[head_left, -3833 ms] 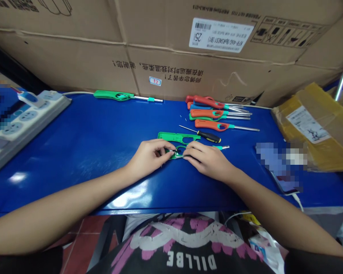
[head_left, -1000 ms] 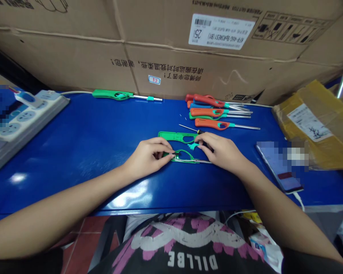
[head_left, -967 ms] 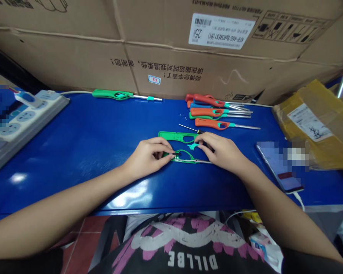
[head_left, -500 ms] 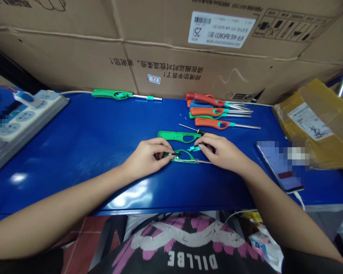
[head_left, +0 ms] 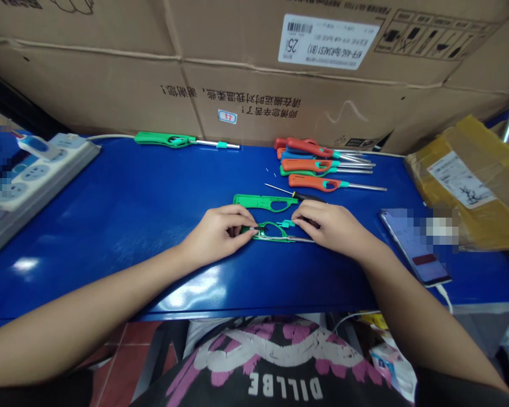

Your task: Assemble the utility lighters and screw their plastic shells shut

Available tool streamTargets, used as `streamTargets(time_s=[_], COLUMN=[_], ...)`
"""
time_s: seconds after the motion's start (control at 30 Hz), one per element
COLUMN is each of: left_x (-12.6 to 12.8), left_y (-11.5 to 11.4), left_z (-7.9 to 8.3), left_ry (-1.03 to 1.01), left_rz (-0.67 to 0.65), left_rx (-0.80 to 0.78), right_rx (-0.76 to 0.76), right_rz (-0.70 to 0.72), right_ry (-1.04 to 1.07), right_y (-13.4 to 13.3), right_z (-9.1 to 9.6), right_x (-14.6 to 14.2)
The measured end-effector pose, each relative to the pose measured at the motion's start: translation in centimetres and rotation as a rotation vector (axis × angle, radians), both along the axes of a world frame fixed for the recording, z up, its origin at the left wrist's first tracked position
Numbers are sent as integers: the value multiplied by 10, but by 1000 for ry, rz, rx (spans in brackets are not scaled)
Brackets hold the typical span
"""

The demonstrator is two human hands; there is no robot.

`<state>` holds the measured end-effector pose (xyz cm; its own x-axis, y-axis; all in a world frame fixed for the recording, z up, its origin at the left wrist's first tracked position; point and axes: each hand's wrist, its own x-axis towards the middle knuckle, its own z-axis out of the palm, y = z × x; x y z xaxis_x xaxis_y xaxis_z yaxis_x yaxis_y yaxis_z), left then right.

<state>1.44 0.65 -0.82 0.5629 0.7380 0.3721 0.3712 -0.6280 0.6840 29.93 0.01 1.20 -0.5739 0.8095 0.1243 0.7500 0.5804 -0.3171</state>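
On the blue table lies an opened green lighter body (head_left: pixel 275 235), its inner parts and metal tube exposed. My left hand (head_left: pixel 224 230) pinches the body's left end, fingers closed around it and a small black part. A small turquoise trigger piece (head_left: pixel 285 224) is pinched between the fingertips of my right hand (head_left: pixel 324 224), just above the body's loop. The loose green shell half (head_left: pixel 258 202) rests right behind, beside a screwdriver (head_left: pixel 280 189) with a black and yellow handle, partly behind my right hand.
Several assembled lighters (head_left: pixel 314 165) are piled at the back, with one green lighter (head_left: pixel 165 139) further left. A power strip (head_left: pixel 38 169) stands on the left. To the right are a phone (head_left: pixel 415 249) and a taped parcel (head_left: pixel 470 186). A large cardboard box (head_left: pixel 237 73) walls off the back.
The turquoise trigger piece has turned slightly in my right fingertips, which shifted a little. My left hand stays on the lighter body.
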Motion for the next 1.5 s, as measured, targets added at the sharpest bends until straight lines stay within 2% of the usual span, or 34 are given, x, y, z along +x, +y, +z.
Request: streamTargets(time_s=[0.1,0.17,0.27,0.37,0.53,0.77,0.97,1.07,1.17,1.3,1.5], left_x=[0,1,1,1,1,2,0,1,1,2,2], left_y=[0,0,0,0,0,0,1,1,0,0,0], left_z=[0,1,1,1,0,-2,-3,-3,-4,-3,-4], left_ry=[0,0,-4,-6,-14,-28,-38,-45,-44,-61,-97], left_rz=[2,5,2,2,0,2,4,6,13,27,33], left_rx=[-6,-11,-8,-5,6,11,14,5,-5,-15,-55], right_rx=[9,-10,-21,-46,-88,-6,-26,17,47,68,113], right_rz=[-21,13,101,129,22,-94,-62,-31,59,178,197], right_ry=[8,19,20,53,184,72,27,90,171,75,68], right_y=[-4,-5,-4,-1,-1,-4,-3,-4,-6,-10,-10], right_z=[6,8,5,-2,-8,1,3,1,2,0,-9], right_x=[-2,-3,-3,-2,-5,-8,-2,-2,-8,-18,-22])
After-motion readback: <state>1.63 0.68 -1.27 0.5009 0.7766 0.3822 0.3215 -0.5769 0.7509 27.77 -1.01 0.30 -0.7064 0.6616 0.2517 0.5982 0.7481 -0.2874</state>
